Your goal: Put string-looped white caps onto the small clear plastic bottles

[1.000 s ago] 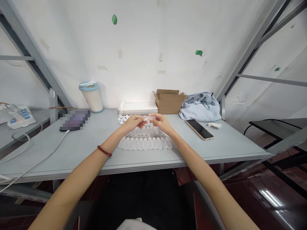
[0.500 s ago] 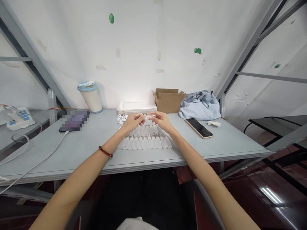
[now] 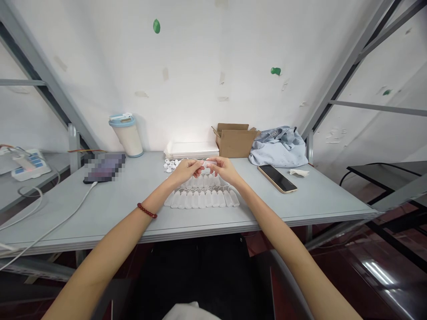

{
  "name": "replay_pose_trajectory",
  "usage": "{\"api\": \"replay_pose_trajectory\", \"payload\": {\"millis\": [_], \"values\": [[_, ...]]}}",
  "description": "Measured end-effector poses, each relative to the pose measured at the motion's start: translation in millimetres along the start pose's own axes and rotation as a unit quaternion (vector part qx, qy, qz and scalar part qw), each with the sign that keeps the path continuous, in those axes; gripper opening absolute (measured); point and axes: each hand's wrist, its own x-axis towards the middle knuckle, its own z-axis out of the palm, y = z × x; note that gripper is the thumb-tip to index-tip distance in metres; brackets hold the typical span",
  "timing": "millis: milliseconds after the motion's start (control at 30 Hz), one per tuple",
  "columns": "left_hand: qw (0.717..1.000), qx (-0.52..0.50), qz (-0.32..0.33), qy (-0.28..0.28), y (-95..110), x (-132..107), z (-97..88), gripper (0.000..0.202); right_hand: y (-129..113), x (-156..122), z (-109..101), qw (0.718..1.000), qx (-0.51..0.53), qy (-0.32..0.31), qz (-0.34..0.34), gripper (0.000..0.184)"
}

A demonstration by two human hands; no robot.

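Over the table, my left hand (image 3: 186,172) and my right hand (image 3: 224,169) meet, both closed in a pinch. Between their fingertips is a small clear-white, tube-like piece (image 3: 210,163). The right fingers grip its right end, and the left fingertips close on its left end, where the detail is too small to make out. Just below the hands lie two rows of translucent white, elongated pieces (image 3: 202,199) with thin white cord along their tops. The upper row is partly hidden by my hands. Beside my left hand is a cluster of small white caps (image 3: 171,165).
Behind the hands lie a flat white stack (image 3: 191,150), an open cardboard box (image 3: 236,142) and light-blue cloth (image 3: 278,149). A phone (image 3: 276,178) and crumpled tissue (image 3: 299,173) lie right. A tumbler (image 3: 127,137), another phone (image 3: 103,169) and its white cable (image 3: 71,218) are left.
My hands stay nearly in place, pinching the same piece. The fingertips have shifted slightly, and the left ones sit closer around its end. The whole view has drifted very slightly.
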Motion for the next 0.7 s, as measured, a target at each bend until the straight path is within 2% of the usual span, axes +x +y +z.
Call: {"api": "replay_pose_trajectory", "payload": {"millis": [200,400,533,700], "values": [[0.99,0.106,0.086,-0.024,5.1,-4.1,-7.8,0.042,3.8,-0.4,0.7,0.999,-0.048,-0.011,-0.017,0.03],[0.973,0.198,0.114,-0.008,7.8,-4.7,-6.9,0.038,1.8,-1.1,1.4,0.998,-0.057,-0.04,0.002,0.032],[0.976,0.184,0.118,-0.022,8.3,-5.2,-7.2,0.037,1.2,-1.3,-0.9,0.997,-0.038,-0.055,0.023,0.036],[0.99,0.117,0.062,-0.038,5.4,-4.1,-9.5,0.04,-1.1,-2.9,-1.4,0.997,-0.05,-0.055,0.014,0.036]]}}
